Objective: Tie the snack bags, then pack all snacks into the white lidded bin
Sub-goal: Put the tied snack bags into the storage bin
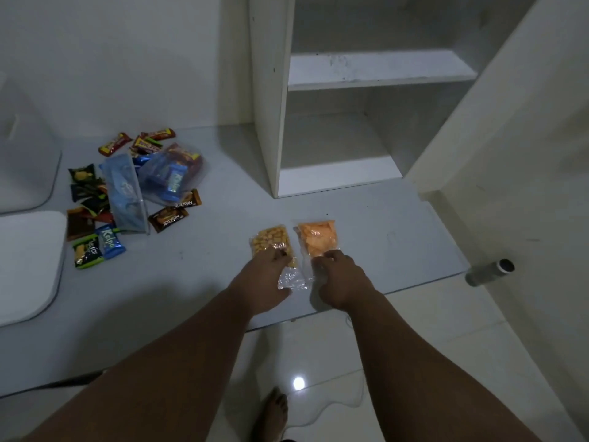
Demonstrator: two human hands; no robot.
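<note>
- At the bottom centre of the frame, a bare foot (273, 413) stands on the glossy pale tiled floor (414, 346), beside a bright spot of reflected light.
- Two bare forearms reach up from the lower corners over the near edge of the grey table (191, 282).
- At mid-frame the left hand (266, 272) lies on the near end of the bag of yellow puffs (271, 242). Its fingers bend down over the filling and its thumb lies by the clear, crumpled neck, so it grips the bag.
- Just to its right, the right hand (338, 277) curls its fingers onto the near end of the bag of orange chips (317, 237), pinching the plastic there.
- Both bags lie flat on the table side by side, nearly touching, with their necks toward the person.
- At the left edge a white lid (28, 266) rests flat, with the white bin (25, 161) beyond it in the upper left.
- Between the lid and the bags is a loose pile of wrapped snack bars (95, 218), with two clear zip bags (149, 183) of blue-wrapped snacks on top.
- Farther back, at upper centre and right, a white shelf unit (376, 71) stands with its door (510, 154) swung wide; a grey cylinder (490, 270) juts out at the right.
</note>
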